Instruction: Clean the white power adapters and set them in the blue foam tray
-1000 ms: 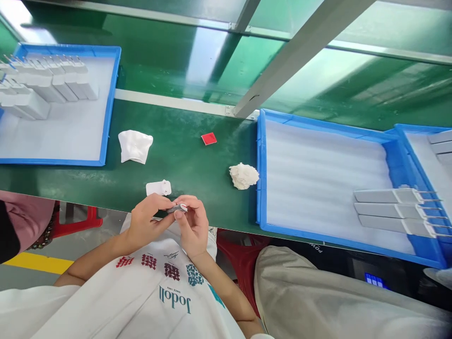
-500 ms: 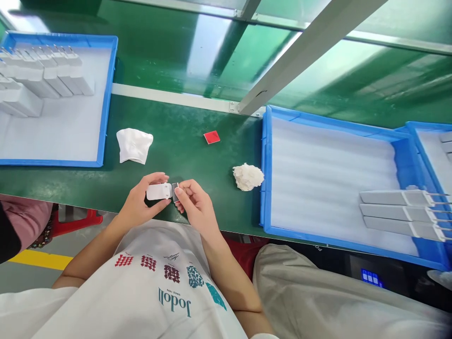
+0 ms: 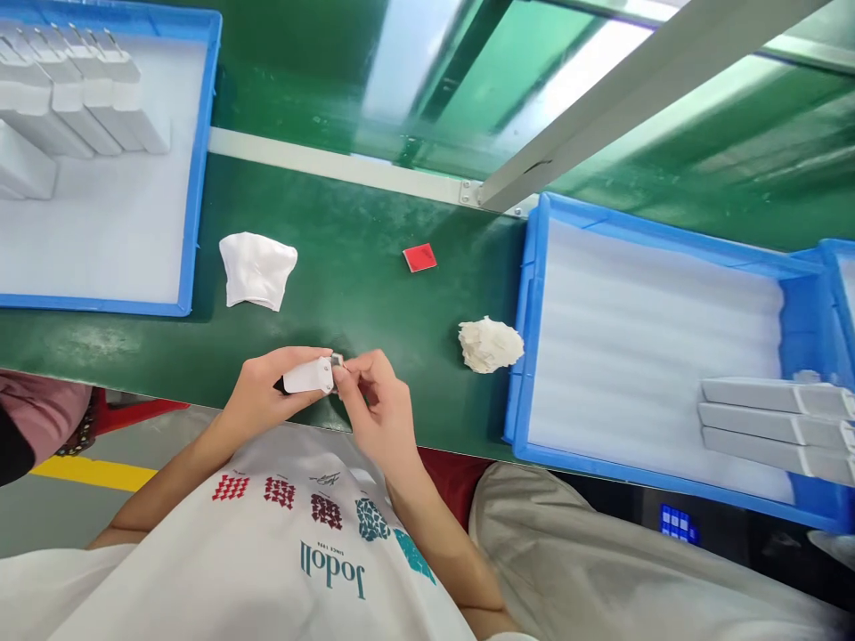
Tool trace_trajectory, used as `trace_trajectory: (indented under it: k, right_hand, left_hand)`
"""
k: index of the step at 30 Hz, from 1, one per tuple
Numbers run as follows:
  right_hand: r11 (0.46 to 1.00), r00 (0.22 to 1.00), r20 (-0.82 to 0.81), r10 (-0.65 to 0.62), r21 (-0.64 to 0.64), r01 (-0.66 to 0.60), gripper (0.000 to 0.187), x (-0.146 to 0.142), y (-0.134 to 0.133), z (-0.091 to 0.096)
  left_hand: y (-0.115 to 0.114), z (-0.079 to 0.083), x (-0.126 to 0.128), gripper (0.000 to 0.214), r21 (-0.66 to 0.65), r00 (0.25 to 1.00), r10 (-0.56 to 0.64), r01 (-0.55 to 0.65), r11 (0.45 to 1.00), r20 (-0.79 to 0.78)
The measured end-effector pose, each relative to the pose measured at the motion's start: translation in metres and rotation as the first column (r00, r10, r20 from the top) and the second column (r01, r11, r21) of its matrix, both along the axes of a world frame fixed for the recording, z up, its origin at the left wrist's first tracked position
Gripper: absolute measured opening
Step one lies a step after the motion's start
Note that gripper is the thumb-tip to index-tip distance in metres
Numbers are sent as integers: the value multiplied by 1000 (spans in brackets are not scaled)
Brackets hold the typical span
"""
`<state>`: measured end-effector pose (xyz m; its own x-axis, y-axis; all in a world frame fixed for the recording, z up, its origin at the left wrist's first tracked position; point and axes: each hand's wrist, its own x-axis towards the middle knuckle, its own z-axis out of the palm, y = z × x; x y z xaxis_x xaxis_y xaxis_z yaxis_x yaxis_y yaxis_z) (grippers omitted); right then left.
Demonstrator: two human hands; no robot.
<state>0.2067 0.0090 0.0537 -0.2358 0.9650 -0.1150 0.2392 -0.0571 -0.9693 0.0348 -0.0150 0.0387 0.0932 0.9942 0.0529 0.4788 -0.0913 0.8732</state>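
Note:
My left hand (image 3: 271,392) wraps round a white plastic casing (image 3: 308,377) with a rounded end and two small round dots at its right end. A small grey metallic-looking part (image 3: 337,360) shows at that right end. My right hand (image 3: 378,396) is closed in a pinch there, thumb against the end of the casing; what lies between its fingertips is mostly hidden. Both hands are above the near edge of the green table (image 3: 347,303). Beyond them lie a folded white cloth (image 3: 257,270) and a small red square piece (image 3: 420,258).
A crumpled off-white lump (image 3: 491,344) lies beside the right blue tray (image 3: 534,312), which holds several white plug adapters (image 3: 768,423). The left blue tray (image 3: 200,187) holds more adapters (image 3: 100,98) with upright pins. A slanted metal post (image 3: 601,116) rises behind. Another person's sleeve (image 3: 40,414) shows at left.
The dark square piece with a red edge that showed in my right fingers is no longer visible. My right fingertips have closed in on the casing's end. The view has shifted slightly.

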Motion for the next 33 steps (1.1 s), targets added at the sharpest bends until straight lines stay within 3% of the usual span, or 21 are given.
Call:
trace_trajectory:
  k: [12, 16, 19, 24, 33]
  right_hand:
    - [999, 1000, -8, -22, 33, 23, 21, -1, -2, -3]
    - [991, 990, -85, -113, 57, 118, 22, -7, 14, -16]
    - [979, 967, -158, -198, 9, 202, 22, -1, 11, -19]
    - [998, 995, -84, -56, -15, 55, 21, 8, -10, -7]
    - [996, 1000, 9, -23, 84, 22, 20, 0, 2, -5]
  left_hand:
    - [0, 2, 2, 27, 14, 1000, -15, 15, 1000, -1]
    - [-1, -1, 2, 29, 29, 1000, 16, -16, 999, -14]
    - [-2, -2, 2, 32, 11, 999, 13, -12, 1000, -39]
    - [-2, 0, 3, 32, 16, 1000, 9, -9, 1000, -18]
    - [-1, 0, 4, 27, 17, 1000, 25, -25, 1000, -17]
